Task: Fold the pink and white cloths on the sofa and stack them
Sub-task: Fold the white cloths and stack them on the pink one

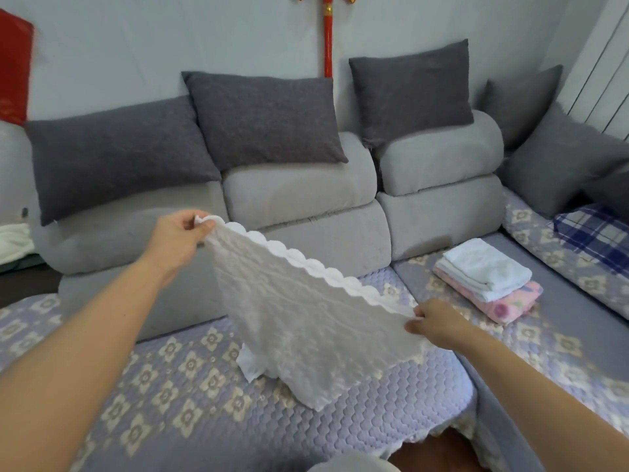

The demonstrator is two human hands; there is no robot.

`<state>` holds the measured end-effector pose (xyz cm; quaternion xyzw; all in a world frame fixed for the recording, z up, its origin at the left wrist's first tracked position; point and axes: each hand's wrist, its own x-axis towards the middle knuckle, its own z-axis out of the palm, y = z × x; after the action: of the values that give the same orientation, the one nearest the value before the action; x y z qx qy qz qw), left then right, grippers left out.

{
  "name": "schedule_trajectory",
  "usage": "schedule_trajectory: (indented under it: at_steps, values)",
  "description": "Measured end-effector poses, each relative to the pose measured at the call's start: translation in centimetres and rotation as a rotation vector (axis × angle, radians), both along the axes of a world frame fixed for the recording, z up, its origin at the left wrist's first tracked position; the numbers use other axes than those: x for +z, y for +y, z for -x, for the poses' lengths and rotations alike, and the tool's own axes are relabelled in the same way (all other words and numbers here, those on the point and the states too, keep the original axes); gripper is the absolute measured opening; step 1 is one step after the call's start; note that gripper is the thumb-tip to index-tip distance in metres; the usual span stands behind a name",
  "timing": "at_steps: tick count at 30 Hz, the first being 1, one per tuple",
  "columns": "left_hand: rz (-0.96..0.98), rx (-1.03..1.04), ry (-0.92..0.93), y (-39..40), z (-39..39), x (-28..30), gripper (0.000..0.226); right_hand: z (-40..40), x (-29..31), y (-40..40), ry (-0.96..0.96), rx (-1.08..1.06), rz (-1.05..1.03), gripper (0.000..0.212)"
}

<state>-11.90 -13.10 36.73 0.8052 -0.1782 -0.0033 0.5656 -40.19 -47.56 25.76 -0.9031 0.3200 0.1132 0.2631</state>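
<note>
While both arms reach forward, the left hand (pixel 177 233) pinches one upper corner of a white cloth (pixel 306 321) held high, and the right hand (pixel 439 323) pinches the other, lower. Its bottom edge touches the sofa (pixel 170 386) seat. A folded stack (pixel 486 279) lies well right, beneath grey cushions (pixel 265 119).

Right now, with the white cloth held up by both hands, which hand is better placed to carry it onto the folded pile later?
The right hand, probably. It pinches the white cloth at the corner nearer the folded pile, which lies on the sofa seat to the right. The left hand holds the far corner.
</note>
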Motion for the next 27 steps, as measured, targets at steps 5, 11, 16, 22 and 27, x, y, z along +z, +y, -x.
schedule_trajectory:
  at_steps: [5, 11, 16, 22, 27]
  values:
    - [-0.421, -0.286, 0.374, 6.8, 5.4, -12.6, 0.005, 5.0, -7.3, 2.9, -0.245, -0.462, 0.116, 0.025]
    - [-0.325, -0.29, 1.039, 14.2, 14.8, -23.3, 0.008, 11.4, -14.3, 8.1, 0.067, -0.231, 0.36, 0.017]
    - [0.282, -0.046, 0.86, 11.1, 10.9, -14.5, 0.019, 1.9, -5.7, 5.5, -0.198, -0.286, 0.32, 0.027]
    - [0.739, -0.024, 0.105, 8.9, -0.5, 14.8, 0.02, -13.2, 26.1, 2.4, -1.009, -0.252, 0.249, 0.03]
    - [0.732, 0.136, -0.338, 11.3, -0.3, 33.8, 0.004, -15.5, 45.6, 6.4, -1.443, -0.265, -0.112, 0.018]
